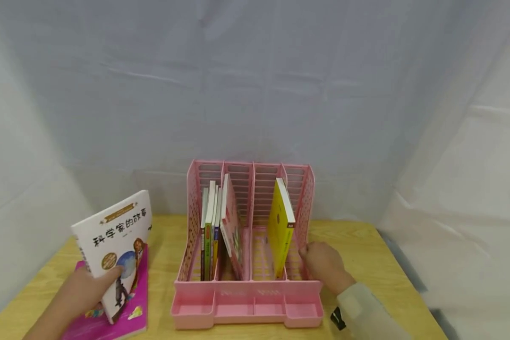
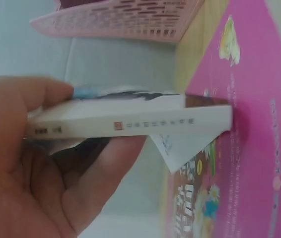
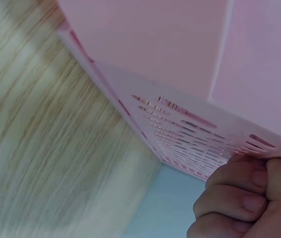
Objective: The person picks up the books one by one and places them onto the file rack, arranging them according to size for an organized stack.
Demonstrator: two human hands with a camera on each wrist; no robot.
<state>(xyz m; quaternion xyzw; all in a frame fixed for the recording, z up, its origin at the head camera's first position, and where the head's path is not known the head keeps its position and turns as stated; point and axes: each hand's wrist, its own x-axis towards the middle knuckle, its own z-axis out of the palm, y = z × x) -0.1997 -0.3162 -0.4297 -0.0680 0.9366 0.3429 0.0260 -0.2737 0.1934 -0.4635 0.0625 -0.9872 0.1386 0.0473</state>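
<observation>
My left hand [image 1: 82, 290] grips a white paperback book [image 1: 121, 236] with a picture cover, thumb on the front. Its pale spine [image 2: 130, 124] faces the camera in the left wrist view. Beneath it a magenta book [image 1: 138, 302] lies flat on the table, and the white book's lower edge overlaps it. At the table's middle stands a pink book rack [image 1: 246, 286] with upright dividers. My right hand [image 1: 325, 264] holds the front edge of the rack's right side wall, fingers curled in the right wrist view [image 3: 235, 198].
Several thin books [image 1: 210, 231] stand in the rack's left compartment. A pinkish book [image 1: 231, 226] leans in the one beside it, and a yellow book [image 1: 280, 226] stands farther right. A small black buckle [image 1: 337, 318] lies by my right sleeve. White sheeting [image 1: 255, 94] hangs behind the wooden table [image 1: 352, 231].
</observation>
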